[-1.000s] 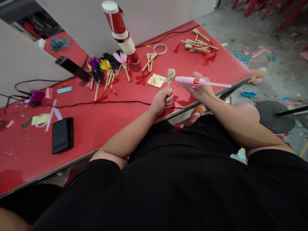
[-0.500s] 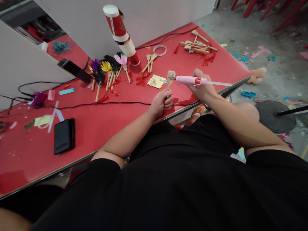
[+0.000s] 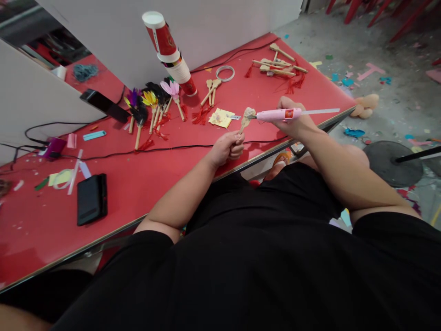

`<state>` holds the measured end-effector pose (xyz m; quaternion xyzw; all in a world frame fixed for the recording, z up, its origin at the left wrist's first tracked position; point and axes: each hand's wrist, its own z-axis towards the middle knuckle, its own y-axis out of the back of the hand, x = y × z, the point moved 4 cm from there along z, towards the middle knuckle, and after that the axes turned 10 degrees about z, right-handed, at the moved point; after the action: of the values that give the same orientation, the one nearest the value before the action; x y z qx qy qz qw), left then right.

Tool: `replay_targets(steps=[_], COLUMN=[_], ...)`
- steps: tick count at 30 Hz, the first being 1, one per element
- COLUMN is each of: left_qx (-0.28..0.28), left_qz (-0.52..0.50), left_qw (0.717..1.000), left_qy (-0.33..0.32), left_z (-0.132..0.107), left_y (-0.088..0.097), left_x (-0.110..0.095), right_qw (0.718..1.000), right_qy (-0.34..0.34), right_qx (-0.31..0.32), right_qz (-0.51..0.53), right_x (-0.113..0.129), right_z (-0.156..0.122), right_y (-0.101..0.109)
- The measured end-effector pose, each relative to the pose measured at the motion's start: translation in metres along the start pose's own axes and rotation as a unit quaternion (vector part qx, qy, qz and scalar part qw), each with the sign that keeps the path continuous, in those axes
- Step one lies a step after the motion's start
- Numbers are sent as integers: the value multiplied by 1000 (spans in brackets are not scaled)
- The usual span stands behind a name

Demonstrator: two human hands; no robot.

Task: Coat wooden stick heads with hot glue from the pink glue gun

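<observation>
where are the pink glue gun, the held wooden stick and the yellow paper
Pink glue gun [image 3: 274,115]: head view, on the middle of its body.
Held wooden stick [image 3: 245,122]: head view, on the neck below its head.
Yellow paper [image 3: 221,118]: head view, on its top face.

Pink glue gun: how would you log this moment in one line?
left hand: grips wooden stick; right hand: holds pink glue gun; nozzle: at stick's head; nearby: yellow paper on red table

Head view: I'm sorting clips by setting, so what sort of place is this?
Probably a craft workspace: a glue gun in the right hand, feathery sticks on the red table, and coloured scraps on the floor.
</observation>
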<state>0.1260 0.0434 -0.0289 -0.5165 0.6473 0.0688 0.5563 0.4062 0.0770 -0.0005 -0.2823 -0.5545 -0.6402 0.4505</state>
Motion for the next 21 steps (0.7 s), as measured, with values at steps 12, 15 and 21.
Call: replay_targets(steps=[12, 15, 21], left_qx=[18, 12, 19], left_qz=[54, 42, 72], left_qw=[998, 999, 997], left_qy=[19, 12, -10], left_z=[-2, -1, 0], left_y=[13, 11, 11], left_x=[-12, -13, -14], right_qw=[998, 999, 999], right_qy=[15, 16, 39], right_qx=[3, -3, -9], right_qz=[62, 46, 22], right_x=[-12, -10, -4], right_z=[-2, -6, -9], right_y=[11, 10, 6])
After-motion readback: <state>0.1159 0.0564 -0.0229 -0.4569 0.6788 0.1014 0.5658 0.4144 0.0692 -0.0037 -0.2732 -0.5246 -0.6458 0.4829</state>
